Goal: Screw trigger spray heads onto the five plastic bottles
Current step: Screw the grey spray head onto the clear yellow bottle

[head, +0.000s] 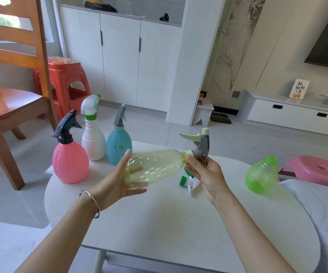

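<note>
My left hand [119,181] cups the base of a clear yellowish bottle [155,167] held on its side above the white table [159,223]. My right hand [204,172] grips the collar of a grey and pale green trigger head [199,143] sitting on that bottle's neck. A pink bottle [70,164], a white bottle [93,138] and a teal bottle [118,146] stand at the table's far left, each with a spray head on. A ribbed green bottle [261,175] stands headless at the right. A loose white and green trigger head [188,183] lies under my right hand.
A wooden chair [11,79] and stacked red stools [66,81] stand to the left of the table. A pink stool [316,170] sits at the right behind the green bottle. White cabinets line the back wall.
</note>
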Tool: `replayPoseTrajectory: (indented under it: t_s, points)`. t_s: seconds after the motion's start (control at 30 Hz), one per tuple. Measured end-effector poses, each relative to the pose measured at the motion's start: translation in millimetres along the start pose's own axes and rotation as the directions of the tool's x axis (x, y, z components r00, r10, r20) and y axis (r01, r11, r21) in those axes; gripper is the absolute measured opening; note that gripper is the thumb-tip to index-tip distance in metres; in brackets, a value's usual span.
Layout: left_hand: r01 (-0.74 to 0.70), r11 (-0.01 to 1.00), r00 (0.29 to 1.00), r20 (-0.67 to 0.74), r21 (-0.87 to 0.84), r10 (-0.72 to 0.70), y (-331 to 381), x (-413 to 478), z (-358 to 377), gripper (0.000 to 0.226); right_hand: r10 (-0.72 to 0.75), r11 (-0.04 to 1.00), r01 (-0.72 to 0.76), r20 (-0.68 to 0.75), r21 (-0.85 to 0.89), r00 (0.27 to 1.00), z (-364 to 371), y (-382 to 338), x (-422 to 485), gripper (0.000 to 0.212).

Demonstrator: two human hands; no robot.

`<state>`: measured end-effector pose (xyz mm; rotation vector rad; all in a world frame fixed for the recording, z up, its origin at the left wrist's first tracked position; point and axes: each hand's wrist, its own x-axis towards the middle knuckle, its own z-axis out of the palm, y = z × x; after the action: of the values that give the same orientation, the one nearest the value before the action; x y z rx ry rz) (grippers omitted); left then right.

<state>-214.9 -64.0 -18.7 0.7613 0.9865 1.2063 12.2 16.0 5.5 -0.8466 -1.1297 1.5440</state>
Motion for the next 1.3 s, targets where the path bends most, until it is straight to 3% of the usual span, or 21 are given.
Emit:
replayPoseTrajectory:
  t_s: [0.13,0.27,0.4,0.5,0.7,0.83,0.93,1.03,1.2,1.3]
  points:
    - [-0.023,0.999,1.000,-0.013,-0.032,0.023,-5.5,3.3,4.2,0.071,0.004,1.000,-0.004,0.002,0.026,1.000,-0.9,-1.2,0.5,0.030]
    - [-0.077,0.994,0.989,0.123,-0.078,0.086,-3.0,-0.3,1.2,0.081,0.021,0.996,-0.017,-0.044,0.083,0.999,-2.4,-1.0,1.3,0.028]
    - [-0.128,0.979,0.988,0.106,0.157,0.112,-6.6,-4.2,2.5,0.100,0.031,0.999,-0.026,-0.099,0.047,0.995,-1.6,-0.1,0.7,0.033]
    - [-0.179,0.942,0.984,0.065,0.282,0.168,-5.8,-4.9,6.5,0.094,0.051,0.999,-0.049,-0.111,0.020,0.993,-1.4,1.3,0.2,0.019]
    - [-0.085,0.988,0.995,0.063,0.129,0.077,-8.1,-0.8,6.2,0.078,-0.053,0.989,0.037,-0.114,-0.141,0.992,0.5,-3.6,2.4,0.013]
    - [0.044,0.998,0.998,0.056,-0.043,-0.041,-6.6,2.4,8.2,0.079,-0.012,0.999,0.013,0.024,-0.053,1.000,-1.0,-8.6,2.8,0.011]
    - [0.096,0.989,0.994,0.064,-0.109,-0.090,-5.4,1.6,6.6,0.076,0.029,1.000,-0.029,0.136,0.002,0.990,-2.8,-13.1,2.6,0.030]
    - [0.102,0.990,0.991,0.097,-0.095,-0.093,-6.3,-1.3,5.4,0.076,0.025,0.996,-0.019,0.068,-0.085,0.997,-2.2,-17.0,2.6,0.034]
    - [0.083,0.995,0.993,0.085,-0.063,-0.077,-10.4,-1.4,10.4,0.076,-0.096,0.943,0.060,-0.095,-0.328,0.991,0.9,-13.5,1.0,0.022]
    - [0.102,0.991,0.993,0.071,-0.081,-0.097,-9.5,0.0,14.3,0.076,-0.119,0.929,0.074,-0.102,-0.361,0.988,0.0,-11.2,2.6,0.017]
